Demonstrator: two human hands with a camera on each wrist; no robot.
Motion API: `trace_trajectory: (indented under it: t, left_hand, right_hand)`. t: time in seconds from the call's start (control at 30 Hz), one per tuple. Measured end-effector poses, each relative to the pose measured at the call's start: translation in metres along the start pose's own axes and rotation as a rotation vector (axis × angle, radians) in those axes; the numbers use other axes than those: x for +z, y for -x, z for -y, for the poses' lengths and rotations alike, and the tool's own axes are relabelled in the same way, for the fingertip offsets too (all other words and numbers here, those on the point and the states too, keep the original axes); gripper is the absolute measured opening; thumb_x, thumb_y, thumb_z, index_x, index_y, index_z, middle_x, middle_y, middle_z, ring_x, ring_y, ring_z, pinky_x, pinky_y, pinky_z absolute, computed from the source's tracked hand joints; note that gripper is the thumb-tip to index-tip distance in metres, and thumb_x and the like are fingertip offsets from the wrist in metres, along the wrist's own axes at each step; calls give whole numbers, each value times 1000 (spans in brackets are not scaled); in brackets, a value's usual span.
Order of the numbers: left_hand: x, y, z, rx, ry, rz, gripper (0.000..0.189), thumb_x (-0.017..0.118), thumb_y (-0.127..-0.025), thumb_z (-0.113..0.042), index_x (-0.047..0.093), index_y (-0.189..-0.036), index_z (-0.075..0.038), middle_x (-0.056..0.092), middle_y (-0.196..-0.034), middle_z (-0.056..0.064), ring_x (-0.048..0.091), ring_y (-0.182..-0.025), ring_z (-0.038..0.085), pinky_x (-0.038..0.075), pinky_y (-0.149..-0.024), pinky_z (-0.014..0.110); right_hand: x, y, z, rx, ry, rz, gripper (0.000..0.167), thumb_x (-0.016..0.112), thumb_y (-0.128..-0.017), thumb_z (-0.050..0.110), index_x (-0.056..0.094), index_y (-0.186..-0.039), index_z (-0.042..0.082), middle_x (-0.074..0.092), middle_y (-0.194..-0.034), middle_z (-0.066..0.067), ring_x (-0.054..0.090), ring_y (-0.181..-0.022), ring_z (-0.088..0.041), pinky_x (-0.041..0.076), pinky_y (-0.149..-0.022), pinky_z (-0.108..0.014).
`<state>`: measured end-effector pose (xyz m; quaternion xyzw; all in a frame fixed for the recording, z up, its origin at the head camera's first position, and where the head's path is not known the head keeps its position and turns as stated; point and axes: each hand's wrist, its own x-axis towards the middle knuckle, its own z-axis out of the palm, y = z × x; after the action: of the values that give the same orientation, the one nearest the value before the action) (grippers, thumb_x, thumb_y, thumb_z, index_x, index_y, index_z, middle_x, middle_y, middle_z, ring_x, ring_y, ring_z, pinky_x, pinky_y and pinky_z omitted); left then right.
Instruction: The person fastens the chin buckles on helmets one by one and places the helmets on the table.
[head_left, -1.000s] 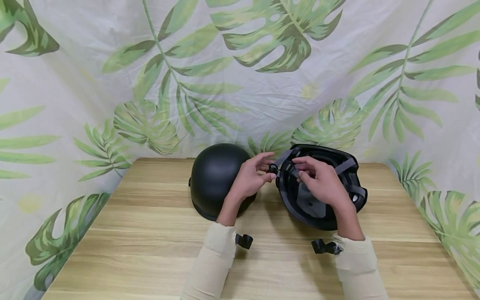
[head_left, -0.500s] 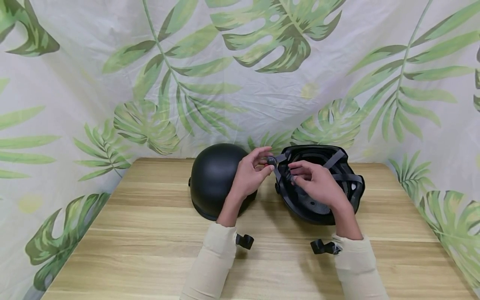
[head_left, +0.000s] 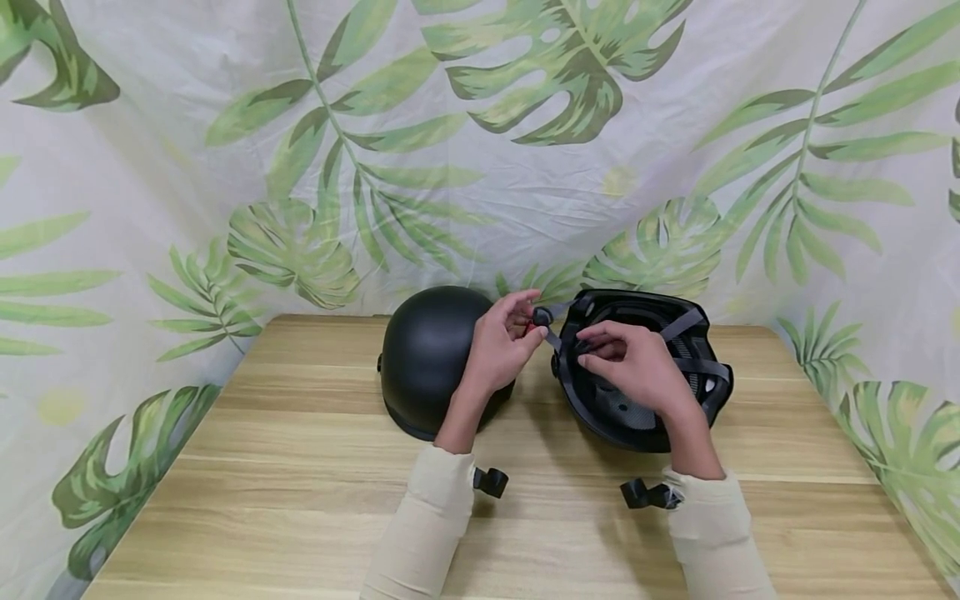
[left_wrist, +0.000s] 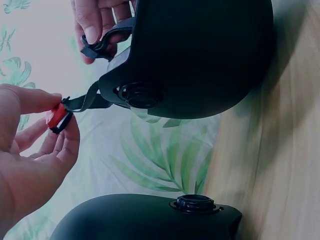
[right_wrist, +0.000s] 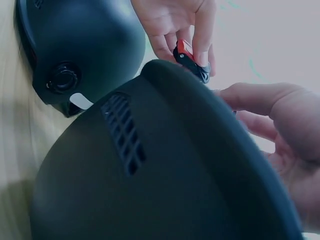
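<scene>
Black helmet is lying open side up, strap undone
Lining is showing, and the red buckle and black clip are kinda sitting apart.

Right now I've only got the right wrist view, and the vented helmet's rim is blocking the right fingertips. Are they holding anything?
Observer: Yes, the left wrist view shows the right hand pinching a black buckle piece.
Operator: And the red-and-black buckle in the left hand, is it attached?
Observer: Yes, a strap runs from it to the vented helmet, seen from the left wrist.
Operator: What shows inside that helmet?
Observer: The head view looks into it and shows gray mesh lining.
</scene>
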<state>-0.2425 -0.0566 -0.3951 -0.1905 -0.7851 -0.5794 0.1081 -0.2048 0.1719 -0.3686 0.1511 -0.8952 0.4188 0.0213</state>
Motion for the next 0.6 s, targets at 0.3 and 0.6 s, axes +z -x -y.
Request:
trace_trajectory:
  t: [0.3,0.6]
  left_hand:
    - [0,0,-6,37,76,-72,50,76,-98,-3,64,-146,-10,76,-125,15,74,-115,30,62,-89,39]
    - [0,-1,-8,64,250,-194,50,77,-97,-1,63,-145,-3,70,-123,25,73,-107,35,55,-81,19]
  right_hand:
    - [-6,3,2,31,-77,-75,39,84,-96,29,76,-130,11,78,-123,-12,74,-106,-23,58,-81,-21]
    - [-10,6,1,-8,-143,-138,30,80,-98,14,74,-126,6,76,-121,-16,71,-95,-1,58,-78,-17]
